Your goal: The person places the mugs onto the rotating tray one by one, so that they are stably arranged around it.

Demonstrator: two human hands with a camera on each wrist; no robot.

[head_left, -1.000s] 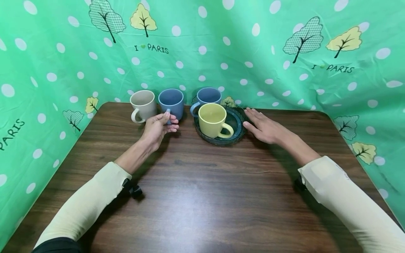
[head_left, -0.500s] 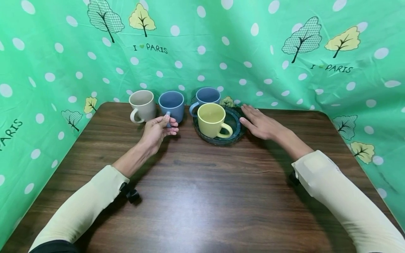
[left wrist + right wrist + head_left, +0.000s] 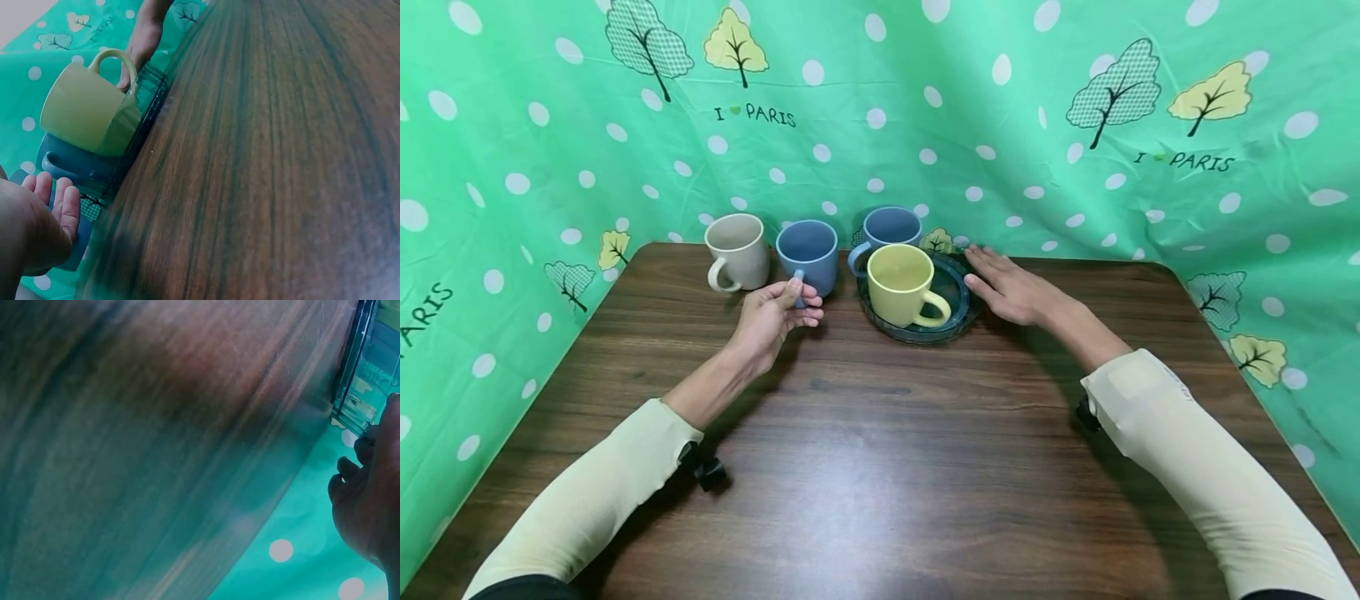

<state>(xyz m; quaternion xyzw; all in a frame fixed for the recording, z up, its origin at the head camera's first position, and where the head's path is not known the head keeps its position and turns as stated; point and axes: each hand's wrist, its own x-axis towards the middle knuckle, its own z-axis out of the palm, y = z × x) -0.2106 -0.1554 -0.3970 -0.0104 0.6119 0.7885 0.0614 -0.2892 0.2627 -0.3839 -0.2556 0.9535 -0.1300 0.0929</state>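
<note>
In the head view my left hand [image 3: 767, 321] pinches the handle of a blue mug [image 3: 808, 254] between thumb and fingers. The mug is upright, leaning little if at all. My right hand [image 3: 1018, 290] lies with straight fingers against the right rim of a dark clear-glass dish [image 3: 917, 336]. A yellow mug [image 3: 898, 287] stands inside that dish, its handle to the right. Behind it is a second blue mug [image 3: 892, 225], its base hidden. The left wrist view shows my left hand [image 3: 47, 219] near the dish; the right wrist view shows my right hand [image 3: 369, 487] at the glass wall.
A light grey mug [image 3: 737, 250] stands left of the held blue mug, close to it. All sit near the back edge of the dark wooden table [image 3: 865, 467]. A green patterned curtain [image 3: 970, 108] hangs right behind and along the sides.
The held blue mug has shifted slightly toward me, with my left hand on its handle. My right hand has moved a little left, closer against the dish. The other mugs stay put.
</note>
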